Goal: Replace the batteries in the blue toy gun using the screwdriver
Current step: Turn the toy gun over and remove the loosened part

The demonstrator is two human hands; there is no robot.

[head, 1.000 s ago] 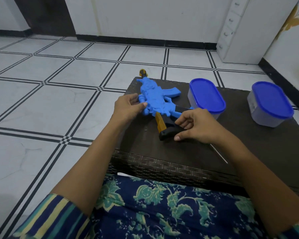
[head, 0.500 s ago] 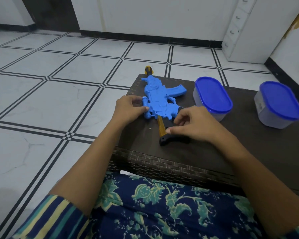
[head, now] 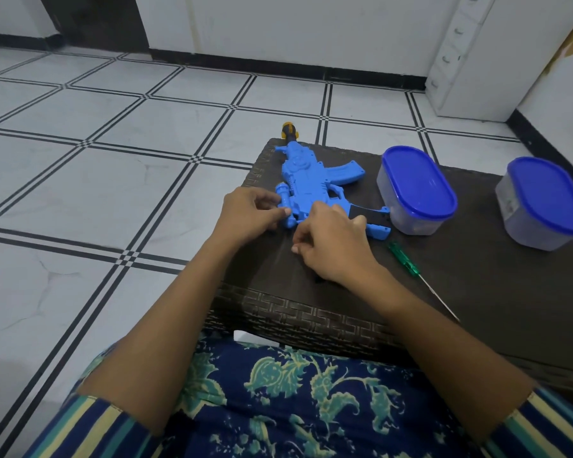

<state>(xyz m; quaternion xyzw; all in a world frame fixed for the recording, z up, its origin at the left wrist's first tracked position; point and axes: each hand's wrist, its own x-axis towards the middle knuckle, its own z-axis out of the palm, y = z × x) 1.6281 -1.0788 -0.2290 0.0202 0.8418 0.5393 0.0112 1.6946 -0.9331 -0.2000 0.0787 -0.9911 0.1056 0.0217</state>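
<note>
The blue toy gun (head: 306, 183) lies flat on the low dark wicker table (head: 477, 292), its yellow and black muzzle poking over the far edge. My left hand (head: 248, 211) pinches the small blue scope on the gun's left side. My right hand (head: 331, 242) is curled over the gun's near end and hides the black and yellow part beneath it. The screwdriver (head: 404, 257), with a green handle and thin metal shaft, rests on the table just right of my right wrist, untouched.
Two clear tubs with blue lids stand on the table, one (head: 415, 183) right beside the gun's blue stock, the other (head: 548, 196) at the far right. White tiled floor lies to the left. A white drawer unit (head: 477, 54) stands at the back right.
My right hand has slid over the black and yellow end of the gun and now covers it. My left hand stays on the scope. The screwdriver's green handle has come into view.
</note>
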